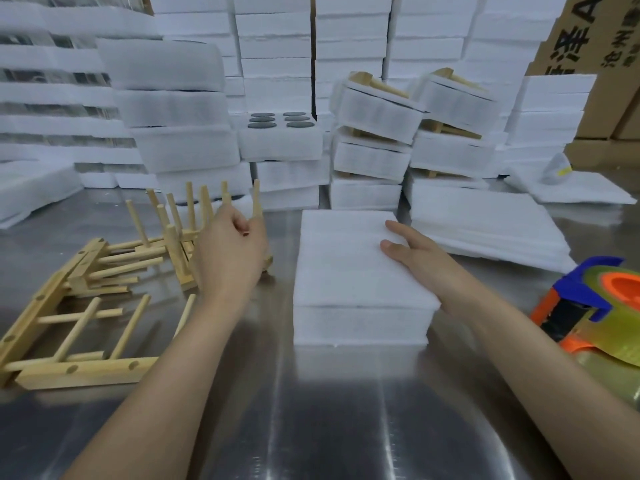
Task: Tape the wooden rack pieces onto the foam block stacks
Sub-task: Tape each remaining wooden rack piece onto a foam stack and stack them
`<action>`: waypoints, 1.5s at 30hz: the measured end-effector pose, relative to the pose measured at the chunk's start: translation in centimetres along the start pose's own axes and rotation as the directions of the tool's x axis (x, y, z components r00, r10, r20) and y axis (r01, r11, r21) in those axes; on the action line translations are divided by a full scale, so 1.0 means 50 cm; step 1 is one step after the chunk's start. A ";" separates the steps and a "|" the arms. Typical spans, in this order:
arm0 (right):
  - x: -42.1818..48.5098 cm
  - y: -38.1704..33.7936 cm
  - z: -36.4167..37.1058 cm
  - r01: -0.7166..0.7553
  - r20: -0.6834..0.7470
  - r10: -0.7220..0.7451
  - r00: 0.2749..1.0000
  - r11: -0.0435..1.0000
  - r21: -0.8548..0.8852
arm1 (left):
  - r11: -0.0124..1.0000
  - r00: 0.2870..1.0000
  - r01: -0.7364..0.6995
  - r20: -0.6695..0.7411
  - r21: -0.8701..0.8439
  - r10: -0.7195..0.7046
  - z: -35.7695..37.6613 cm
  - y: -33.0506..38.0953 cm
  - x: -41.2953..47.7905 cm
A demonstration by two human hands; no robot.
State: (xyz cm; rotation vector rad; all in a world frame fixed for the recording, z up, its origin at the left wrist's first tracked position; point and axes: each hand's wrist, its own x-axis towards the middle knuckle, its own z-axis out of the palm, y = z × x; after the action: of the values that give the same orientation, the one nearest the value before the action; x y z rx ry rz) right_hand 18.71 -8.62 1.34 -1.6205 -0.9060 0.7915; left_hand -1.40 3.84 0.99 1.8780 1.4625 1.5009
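Observation:
A white foam block stack (349, 271) lies on the steel table (311, 410) in front of me. My right hand (415, 258) rests flat on its right side, fingers straight. My left hand (230, 254) is at an upright wooden rack piece (180, 237) just left of the stack, its fingers curled round one peg near the top. More wooden rack pieces (79, 327) lie tipped over at the left. A tape dispenser (595, 306), orange and blue with a clear tape roll, sits at the right edge.
Finished foam bundles with wood on top (377, 109) are stacked behind. A foam tray with dark discs (280, 136) stands at the back centre. Loose foam sheets (485, 226) lie right of the stack. Cardboard boxes (588, 46) stand at the far right.

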 end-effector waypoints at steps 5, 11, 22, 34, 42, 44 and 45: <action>0.003 0.000 0.000 -0.006 -0.002 0.006 1.000 1.000 -0.021 | 0.836 0.882 -0.274 0.472 0.476 0.020 0.020 -0.052 0.010; 0.011 0.006 -0.003 -0.008 -0.005 0.008 1.000 1.000 -0.024 | 0.760 0.878 -0.381 0.464 0.527 0.118 0.030 -0.060 0.007; 0.015 0.007 -0.003 0.010 -0.009 -0.011 1.000 0.997 -0.079 | 0.540 0.425 -0.824 0.442 -0.173 0.790 -0.019 0.064 -0.022; 0.018 0.017 0.003 0.067 -0.073 -0.071 0.995 0.996 -0.054 | 0.827 0.687 0.465 0.718 -0.315 -0.113 0.030 0.045 -0.053; 0.008 0.009 -0.004 0.059 -0.007 -0.060 0.998 0.995 -0.074 | 0.668 0.594 0.650 0.790 -0.361 -0.151 0.042 0.033 -0.063; -0.001 0.007 0.000 0.055 0.001 -0.055 0.998 0.994 -0.094 | 0.639 0.572 0.683 0.803 -0.354 -0.167 0.043 0.031 -0.061; -0.003 0.003 0.005 0.064 -0.013 -0.065 0.998 0.995 -0.077 | 0.618 0.560 0.705 0.809 -0.349 -0.181 0.045 0.028 -0.061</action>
State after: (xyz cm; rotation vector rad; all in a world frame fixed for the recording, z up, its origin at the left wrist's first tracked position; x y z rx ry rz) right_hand 18.44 -8.66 1.15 -1.6533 -0.9836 0.7060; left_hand 1.51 1.38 -0.44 1.2084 0.7899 0.6865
